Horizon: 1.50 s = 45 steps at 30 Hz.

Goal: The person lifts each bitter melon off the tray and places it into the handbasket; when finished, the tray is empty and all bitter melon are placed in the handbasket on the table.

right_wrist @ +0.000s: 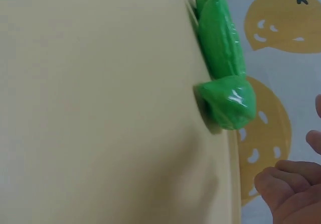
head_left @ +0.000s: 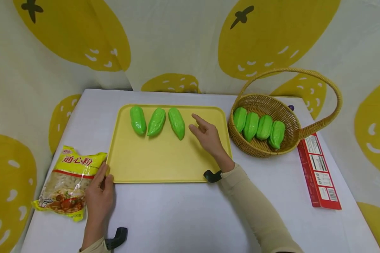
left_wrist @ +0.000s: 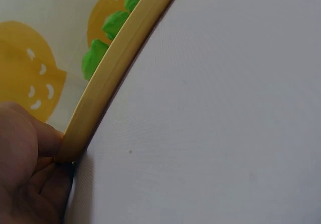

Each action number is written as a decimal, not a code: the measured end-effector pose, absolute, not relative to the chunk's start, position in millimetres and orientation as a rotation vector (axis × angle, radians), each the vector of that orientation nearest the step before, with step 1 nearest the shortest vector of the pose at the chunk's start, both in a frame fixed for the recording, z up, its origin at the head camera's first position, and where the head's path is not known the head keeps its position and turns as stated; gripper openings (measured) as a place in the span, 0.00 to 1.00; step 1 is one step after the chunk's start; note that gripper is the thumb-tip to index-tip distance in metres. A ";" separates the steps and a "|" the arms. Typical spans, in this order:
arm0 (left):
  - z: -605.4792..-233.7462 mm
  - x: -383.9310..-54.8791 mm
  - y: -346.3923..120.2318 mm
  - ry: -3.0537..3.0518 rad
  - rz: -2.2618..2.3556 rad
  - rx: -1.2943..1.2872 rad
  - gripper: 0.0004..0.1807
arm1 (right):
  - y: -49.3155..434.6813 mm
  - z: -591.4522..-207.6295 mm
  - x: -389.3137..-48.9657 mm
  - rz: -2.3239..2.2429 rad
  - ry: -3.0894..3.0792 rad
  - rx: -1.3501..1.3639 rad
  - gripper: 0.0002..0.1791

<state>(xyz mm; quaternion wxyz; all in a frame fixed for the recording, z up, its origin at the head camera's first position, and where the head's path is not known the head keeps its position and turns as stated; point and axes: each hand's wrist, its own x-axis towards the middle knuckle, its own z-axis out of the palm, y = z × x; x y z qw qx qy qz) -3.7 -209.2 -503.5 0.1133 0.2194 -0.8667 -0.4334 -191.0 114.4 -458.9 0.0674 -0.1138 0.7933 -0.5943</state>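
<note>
Three shiny green, ridged, pointed pieces that look like toy produce point(head_left: 176, 123) lie in a row toward the back of the yellow tray point(head_left: 158, 161). My left hand point(head_left: 100, 195) grips the tray's near left corner, thumb on the rim point(left_wrist: 80, 133). A bag of macaroni point(head_left: 68, 182) lies right beside that hand. Above the right part of the tray hovers my right hand point(head_left: 209, 138), fingers loosely extended with nothing in them. The rightmost green piece point(right_wrist: 228, 103) is the nearest to it.
A wicker basket point(head_left: 256, 151) with a tall handle point(head_left: 339, 98) stands right of the tray, holding several similar green pieces point(head_left: 251, 126). Beyond it lies a long red box point(head_left: 320, 172). A patterned cloth point(head_left: 174, 42) hangs behind the white table point(head_left: 177, 214).
</note>
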 end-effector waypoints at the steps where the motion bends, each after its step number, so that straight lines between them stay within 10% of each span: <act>1: -502.7 -3.7 -209.2 -2.538 -1.276 0.640 0.26 | 111.0 -462.0 -192.6 -1.804 2.384 -0.346 0.31; 45: -504.4 -3.3 -210.2 -2.517 -1.303 0.614 0.25 | 53.0 -494.2 -208.3 -1.553 2.569 -0.273 0.35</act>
